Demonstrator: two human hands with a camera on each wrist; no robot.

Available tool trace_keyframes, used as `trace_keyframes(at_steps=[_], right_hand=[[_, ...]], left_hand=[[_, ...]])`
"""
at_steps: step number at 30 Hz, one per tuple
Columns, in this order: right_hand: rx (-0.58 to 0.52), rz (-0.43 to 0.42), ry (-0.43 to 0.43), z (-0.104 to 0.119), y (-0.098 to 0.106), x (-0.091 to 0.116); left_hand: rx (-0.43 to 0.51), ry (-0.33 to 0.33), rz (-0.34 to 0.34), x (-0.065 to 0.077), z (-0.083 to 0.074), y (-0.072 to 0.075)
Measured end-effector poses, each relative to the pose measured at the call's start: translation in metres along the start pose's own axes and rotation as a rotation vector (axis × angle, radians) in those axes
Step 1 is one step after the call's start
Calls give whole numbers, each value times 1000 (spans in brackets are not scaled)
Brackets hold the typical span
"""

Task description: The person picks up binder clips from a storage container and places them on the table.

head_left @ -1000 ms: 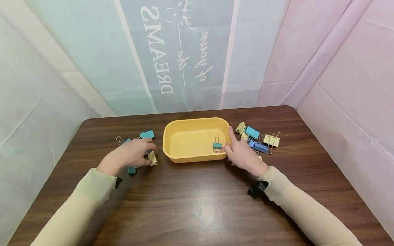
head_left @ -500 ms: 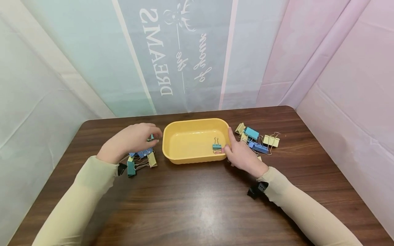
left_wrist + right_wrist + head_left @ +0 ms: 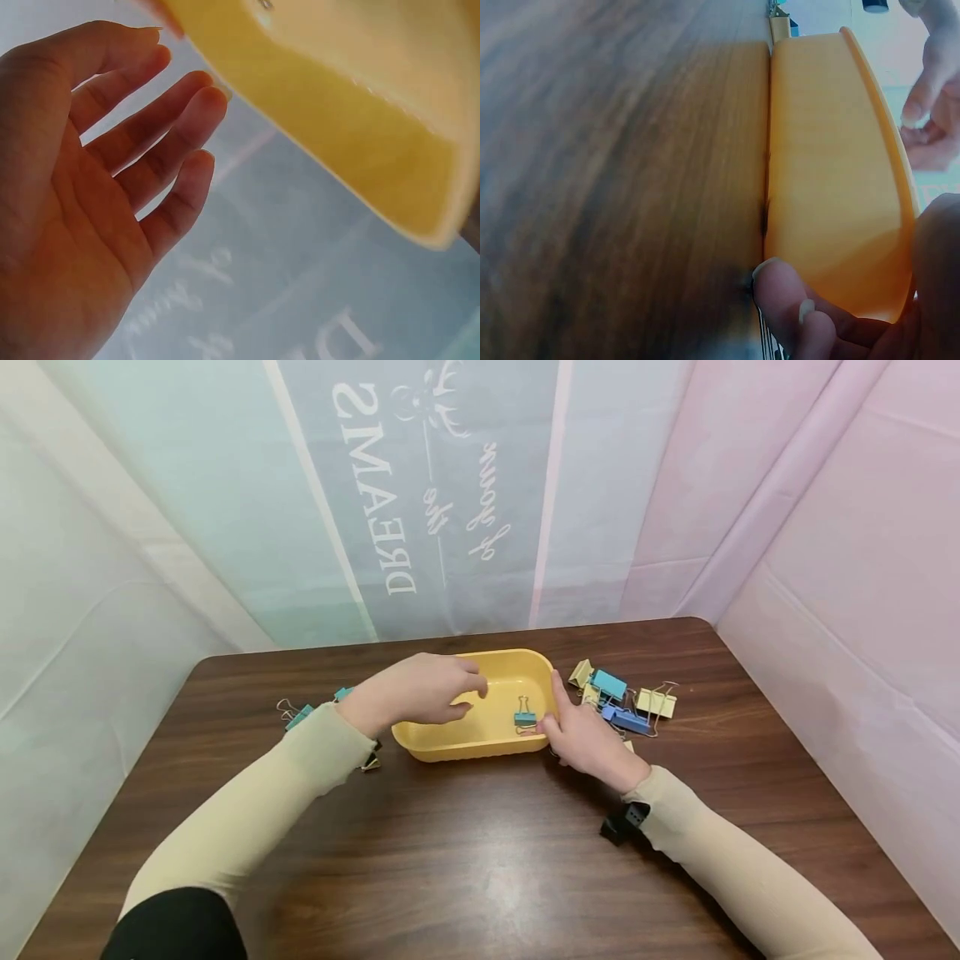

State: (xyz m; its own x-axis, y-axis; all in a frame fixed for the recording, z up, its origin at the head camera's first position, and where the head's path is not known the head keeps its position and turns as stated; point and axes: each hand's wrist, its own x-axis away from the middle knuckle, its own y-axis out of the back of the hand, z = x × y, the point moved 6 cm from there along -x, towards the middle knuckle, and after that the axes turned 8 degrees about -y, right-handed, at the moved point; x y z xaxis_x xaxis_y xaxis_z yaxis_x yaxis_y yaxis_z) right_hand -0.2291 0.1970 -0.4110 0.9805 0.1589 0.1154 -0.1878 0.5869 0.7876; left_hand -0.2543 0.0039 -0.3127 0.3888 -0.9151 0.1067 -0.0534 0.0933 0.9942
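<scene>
A yellow plastic tub (image 3: 450, 749) stands on the table, with a teal binder clip (image 3: 525, 719) lying inside at its right end and a bit of pink beside that clip. Over the tub's left half hovers my left hand (image 3: 431, 690), palm down. Its palm (image 3: 82, 225) shows bare in the left wrist view, fingers loosely bent and holding nothing. My right hand (image 3: 588, 742) grips the tub's right side. Its index finger lies along the rim, the thumb is at the front corner, and other fingers (image 3: 784, 296) curl against the outer wall in the right wrist view.
Right of the tub lies a pile of yellow, teal and blue binder clips (image 3: 628, 719). Another group, including a teal binder clip (image 3: 298, 717), lies to the left, partly hidden by my left arm. A printed curtain (image 3: 450, 568) hangs behind the table (image 3: 480, 860).
My left hand has moved right, from the left group of clips to above the tub. My right hand keeps its hold on the tub's right side.
</scene>
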Motion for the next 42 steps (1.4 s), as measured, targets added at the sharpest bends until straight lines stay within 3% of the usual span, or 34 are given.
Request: trace_keyframes(at_steps=[7,12,17,22,33,42], right_hand=[[-4,21,-26,3,-2,-1],[-24,20,-16,2,1,1],[-31,26,-7,1,2,1],[0,31,-15,0,1,1],[16,24,-15,0,-1,-1],[10,23,-16,0,-1,0]], left_hand=[[-56,-92,53,-34,-13,-14],[-74,-122,71,-55,-18,-23],[-72,-140,120,-75,-23,-32],[-35,-114,154,-90,-23,-38],[23,-46,257,-110,-15,-57],[69,-31,259,-115,-9,-67]])
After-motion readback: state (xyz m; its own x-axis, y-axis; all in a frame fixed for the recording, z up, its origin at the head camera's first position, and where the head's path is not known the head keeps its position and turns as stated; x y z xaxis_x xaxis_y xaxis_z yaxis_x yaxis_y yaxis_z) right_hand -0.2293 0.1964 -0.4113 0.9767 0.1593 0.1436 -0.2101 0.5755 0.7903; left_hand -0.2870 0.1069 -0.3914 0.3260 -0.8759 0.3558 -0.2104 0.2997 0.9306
